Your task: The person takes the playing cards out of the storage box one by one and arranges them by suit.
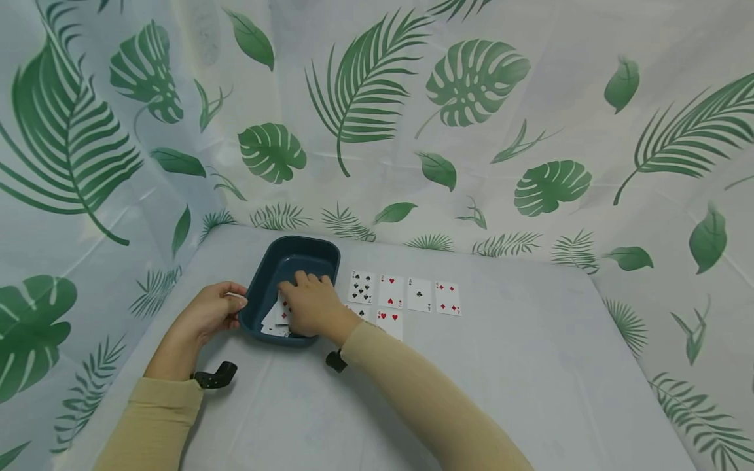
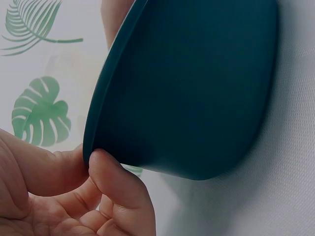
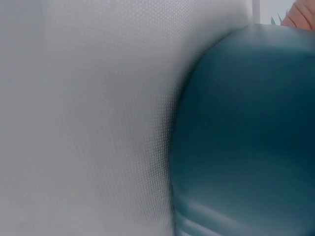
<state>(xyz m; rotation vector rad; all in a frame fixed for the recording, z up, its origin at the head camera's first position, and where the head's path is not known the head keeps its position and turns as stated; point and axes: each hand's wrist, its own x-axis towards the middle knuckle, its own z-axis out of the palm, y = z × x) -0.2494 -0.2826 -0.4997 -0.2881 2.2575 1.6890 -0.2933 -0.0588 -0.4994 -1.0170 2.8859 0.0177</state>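
A dark blue plastic basin (image 1: 292, 247) stands on the table with loose playing cards (image 1: 274, 325) in its near end. My left hand (image 1: 213, 313) pinches its left rim between thumb and finger, as the left wrist view shows close up on the basin wall (image 2: 187, 93). Inside the basin, my right hand (image 1: 316, 306) reaches down over the cards, its fingers bent and its fingertips hidden. A card with red diamonds (image 1: 283, 310) shows beside those fingers; I cannot tell whether they grip a card. The right wrist view has mostly the basin's outer wall (image 3: 246, 132).
Right of the basin, face-up cards lie in two rows: a seven of spades (image 1: 360, 288), a two of hearts (image 1: 391, 292), an ace of clubs (image 1: 419, 294) and a four of diamonds (image 1: 448, 298) behind, a hearts card (image 1: 390, 320) in front. A leaf-print curtain (image 1: 377, 150) hangs behind.
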